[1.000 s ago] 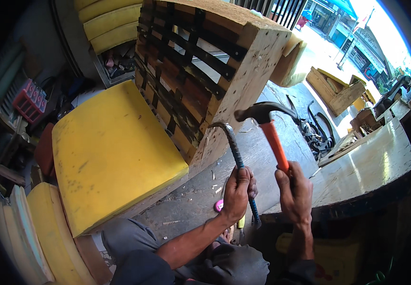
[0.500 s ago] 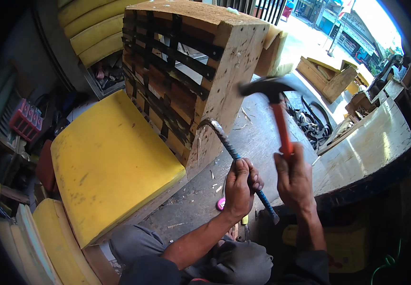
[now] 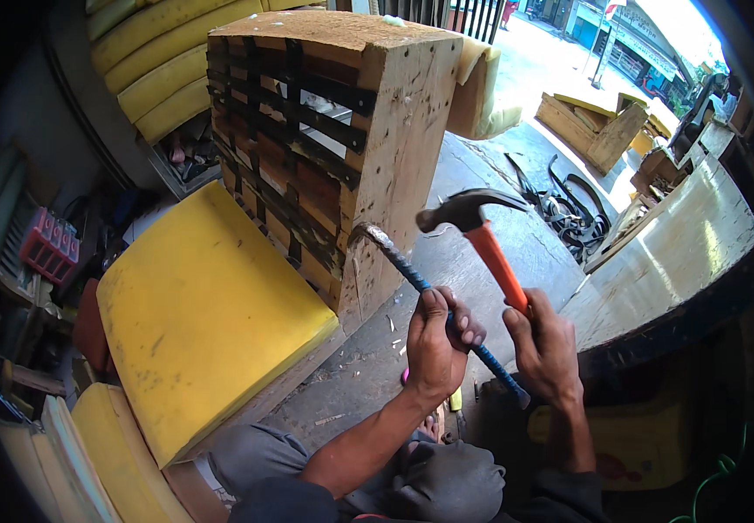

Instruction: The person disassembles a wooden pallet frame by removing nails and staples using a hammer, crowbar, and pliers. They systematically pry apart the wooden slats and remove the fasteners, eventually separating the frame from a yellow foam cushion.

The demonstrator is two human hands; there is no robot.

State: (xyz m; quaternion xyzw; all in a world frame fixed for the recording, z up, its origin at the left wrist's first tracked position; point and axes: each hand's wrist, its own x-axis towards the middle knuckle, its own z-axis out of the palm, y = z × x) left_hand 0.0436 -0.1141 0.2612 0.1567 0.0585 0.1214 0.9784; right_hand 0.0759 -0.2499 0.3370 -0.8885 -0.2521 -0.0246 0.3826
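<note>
My left hand [image 3: 436, 344] is closed round a pry bar [image 3: 403, 265] wrapped in blue, its bent bare-metal end touching or close to the front edge of a wooden seat frame [image 3: 399, 148]. My right hand [image 3: 544, 353] grips a claw hammer [image 3: 495, 257] by its orange handle. The dark hammer head is raised above the bar, apart from it. Black webbing straps [image 3: 307, 135] cross the open side of the frame. A yellow foam cushion [image 3: 216, 318] lies on the left against the frame.
More yellow foam pieces [image 3: 163, 83] are stacked at the back left. Black strap scraps [image 3: 564, 205] lie on the floor to the right, near a pale curved panel [image 3: 669, 261]. A yellow-handled tool [image 3: 456, 401] is by my feet. A pink crate [image 3: 50, 244] stands far left.
The hammer has come down and left, its blurred head now sharp. The whole view has shifted slightly. Both hands keep their holds, and the bar's bent end stays by the frame.
</note>
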